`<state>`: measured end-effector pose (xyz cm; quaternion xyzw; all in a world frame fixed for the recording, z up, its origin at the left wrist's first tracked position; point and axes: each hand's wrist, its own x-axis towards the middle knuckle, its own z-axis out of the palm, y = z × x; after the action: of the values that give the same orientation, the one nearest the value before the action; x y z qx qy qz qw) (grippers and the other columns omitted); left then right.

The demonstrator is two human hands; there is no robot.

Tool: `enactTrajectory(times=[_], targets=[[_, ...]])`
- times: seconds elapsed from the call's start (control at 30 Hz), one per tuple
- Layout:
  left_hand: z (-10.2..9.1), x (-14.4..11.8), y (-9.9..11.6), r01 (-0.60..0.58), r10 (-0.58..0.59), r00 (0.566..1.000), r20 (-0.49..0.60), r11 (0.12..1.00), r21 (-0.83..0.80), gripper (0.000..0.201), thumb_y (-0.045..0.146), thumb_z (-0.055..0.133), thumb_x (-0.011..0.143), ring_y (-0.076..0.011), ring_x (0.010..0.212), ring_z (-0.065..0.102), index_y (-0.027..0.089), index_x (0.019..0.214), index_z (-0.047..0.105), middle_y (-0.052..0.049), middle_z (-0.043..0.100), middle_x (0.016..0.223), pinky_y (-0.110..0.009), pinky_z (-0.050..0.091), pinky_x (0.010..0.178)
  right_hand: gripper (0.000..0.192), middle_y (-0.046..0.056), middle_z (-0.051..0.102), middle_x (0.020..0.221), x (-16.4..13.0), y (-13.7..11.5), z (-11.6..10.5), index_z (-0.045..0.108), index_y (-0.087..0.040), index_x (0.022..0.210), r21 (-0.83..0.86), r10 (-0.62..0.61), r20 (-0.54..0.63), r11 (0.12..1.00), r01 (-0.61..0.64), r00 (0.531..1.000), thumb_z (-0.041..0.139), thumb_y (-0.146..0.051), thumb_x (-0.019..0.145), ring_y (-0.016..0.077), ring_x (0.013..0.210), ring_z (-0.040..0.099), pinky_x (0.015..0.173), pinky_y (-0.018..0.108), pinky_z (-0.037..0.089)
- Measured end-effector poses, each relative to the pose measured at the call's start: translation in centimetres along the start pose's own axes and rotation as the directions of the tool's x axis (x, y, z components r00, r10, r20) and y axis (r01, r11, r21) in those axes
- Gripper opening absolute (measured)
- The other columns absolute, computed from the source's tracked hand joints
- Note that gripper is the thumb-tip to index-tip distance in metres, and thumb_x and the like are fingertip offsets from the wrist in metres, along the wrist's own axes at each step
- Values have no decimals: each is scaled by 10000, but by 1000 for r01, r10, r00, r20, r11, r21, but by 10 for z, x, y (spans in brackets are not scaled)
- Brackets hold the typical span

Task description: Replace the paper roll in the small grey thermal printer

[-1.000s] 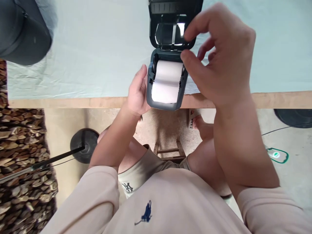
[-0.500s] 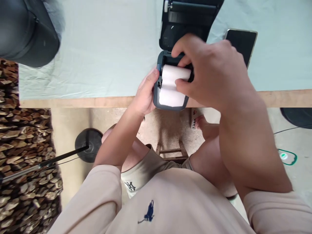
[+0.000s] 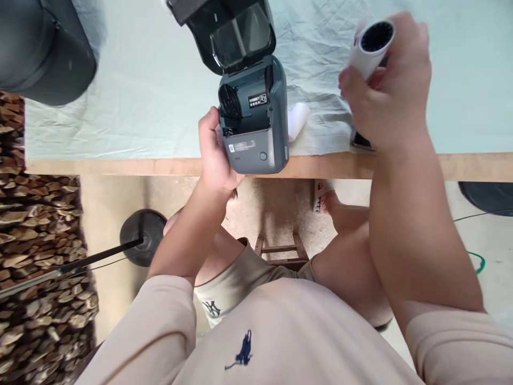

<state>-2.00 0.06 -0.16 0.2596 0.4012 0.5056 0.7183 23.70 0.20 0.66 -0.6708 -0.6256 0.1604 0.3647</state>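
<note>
- Presently, head view: left hand (image 3: 214, 152) clasps the small grey printer (image 3: 254, 120) at the table edge (image 3: 120, 167), lid (image 3: 230, 32) open, roll bay empty.
- Right hand (image 3: 390, 91) is closed around the paper roll (image 3: 369, 47), raised above the cloth (image 3: 160, 80).
- Risk: printer overhangs the edge; a slackened clasp could drop it.
- Risk: loose roll may unwind.

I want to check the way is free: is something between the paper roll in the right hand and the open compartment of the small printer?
Nothing visible. The right hand holds the paper roll above the cloth, right of the printer. Its lid is open, the compartment empty. Another roll lies beside the printer, not across the opening.
</note>
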Motion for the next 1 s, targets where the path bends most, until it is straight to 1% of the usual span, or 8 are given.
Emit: enactTrajectory(times=[0.1,0.23,0.4,0.57,0.7,0.8,0.9,1.0], targets=[[-4,0,2,-50,50,999,-5,999,20,381,691,633,1056,-315,1869,411,391,988,857,18,931,1287,-379,663,1300,478,101,790,1333,0,-9,3,688,-310,1348,-201,50,-25,978,-54,998,721,-88,925,345,1279,776,1134,528,624],[-10,4,11,-59,59,998,5,998,13,500,645,477,1128,-301,1916,270,359,958,850,7,921,1296,-328,616,1313,676,151,817,1438,-3,-34,6,634,-243,1608,-427,246,76,884,-192,966,736,-70,963,410,1401,750,1296,653,474],[-16,9,18,12,-14,999,-46,999,-34,566,630,341,1168,-256,1863,384,399,1087,852,-5,944,1155,-369,613,1301,815,118,739,1632,-23,-60,7,702,-303,1589,-466,1,64,884,29,998,568,89,887,412,1518,659,1219,628,498],[-14,10,18,68,-76,996,-57,990,-124,615,686,321,1179,-300,1745,557,438,1441,819,15,955,1105,-463,612,1300,507,104,833,1531,-31,-58,25,824,-260,1240,-315,-151,449,896,314,881,490,55,1026,387,1609,632,1292,648,509],[-11,8,17,70,-76,994,-73,994,-84,653,674,259,1193,-304,1667,625,424,1304,852,15,950,1172,-428,617,1267,395,96,876,1307,-22,-56,26,748,-285,1200,-273,-49,346,950,150,937,707,-14,916,405,1404,744,1241,653,526],[-10,7,14,62,-67,995,-78,996,-58,583,672,345,1172,-329,1617,667,396,1142,858,-40,938,1096,-441,651,1224,456,18,779,969,-20,-54,20,633,-306,1162,155,71,162,983,-97,984,780,-100,782,287,938,738,966,503,594],[-10,8,11,43,-46,995,-92,998,-35,470,734,522,1105,-354,1573,704,388,1043,836,-62,919,1051,-434,690,1156,383,1,669,931,-23,-53,17,588,-325,1071,711,272,229,609,-351,935,711,-206,728,220,820,642,659,354,514],[-11,10,11,64,-68,996,-49,996,-69,482,669,473,1144,-339,1520,732,362,1018,824,-66,919,1074,-415,681,1165,396,2,680,976,-28,-55,17,649,-313,1016,796,300,473,256,-548,828,744,-250,637,184,826,636,571,295,515]])
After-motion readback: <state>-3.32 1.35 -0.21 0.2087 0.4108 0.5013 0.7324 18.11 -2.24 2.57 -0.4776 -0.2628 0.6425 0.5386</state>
